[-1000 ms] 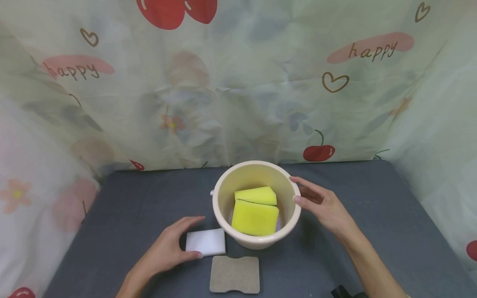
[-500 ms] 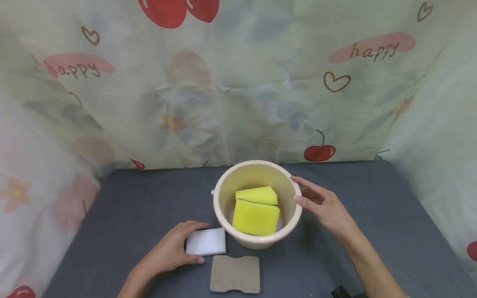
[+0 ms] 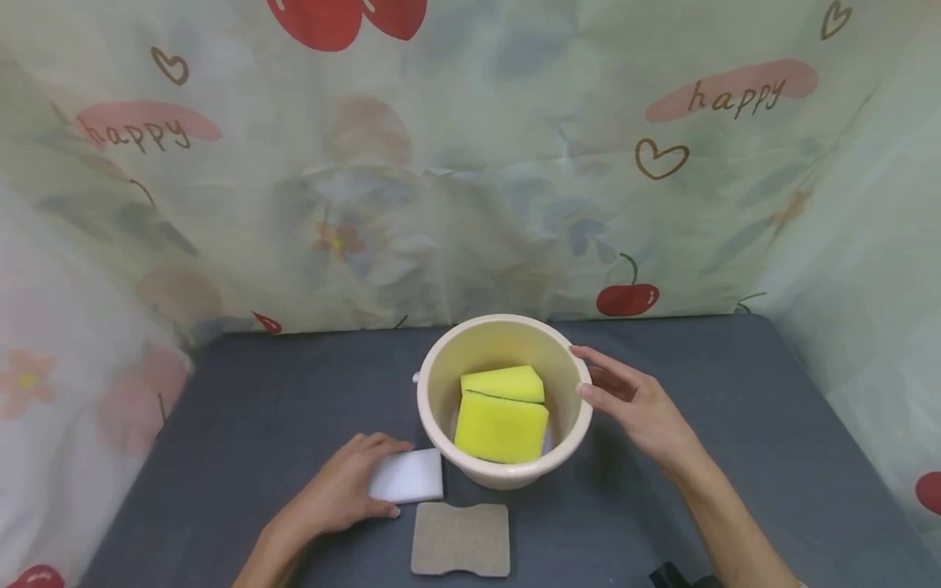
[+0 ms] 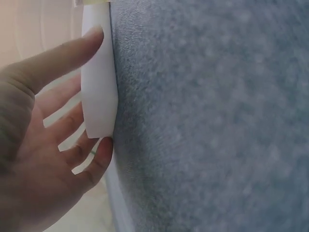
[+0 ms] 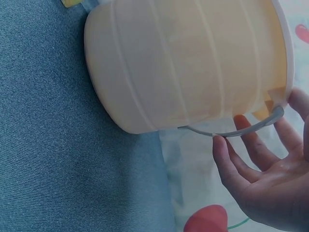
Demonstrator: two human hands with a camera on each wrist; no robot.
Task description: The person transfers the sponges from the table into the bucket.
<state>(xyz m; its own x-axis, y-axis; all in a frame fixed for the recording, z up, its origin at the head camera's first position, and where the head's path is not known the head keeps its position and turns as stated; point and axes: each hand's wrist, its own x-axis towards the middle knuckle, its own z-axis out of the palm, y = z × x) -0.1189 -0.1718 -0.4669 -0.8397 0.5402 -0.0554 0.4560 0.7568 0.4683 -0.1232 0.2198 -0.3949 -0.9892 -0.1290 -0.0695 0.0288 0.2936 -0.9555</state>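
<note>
In the head view, a cream bucket [image 3: 434,359] stands mid-table, with yellow sponges [image 3: 503,425] lying inside it. My left hand [image 3: 345,486] spans a white sponge [image 3: 412,476] beside the bucket's lower left. The left wrist view shows the thumb [image 4: 89,41] against one face of that sponge and the other fingers along its far side. My right hand [image 3: 647,412] touches the bucket's right rim with thumb and forefinger. Its other fingers lie loosely bent near the bucket's grey handle [image 5: 246,130] in the right wrist view.
A grey-brown pad with notched edges [image 3: 461,539] lies in front of the bucket, close to the white sponge. At the bottom right is a black object [image 3: 669,574], partly cut off. A printed curtain [image 3: 470,163] hangs behind the dark table [image 3: 294,392].
My left hand has moved slightly right and closed in on the white sponge, covering more of its left end. The right hand stays at the bucket's rim, and the bucket has not moved.
</note>
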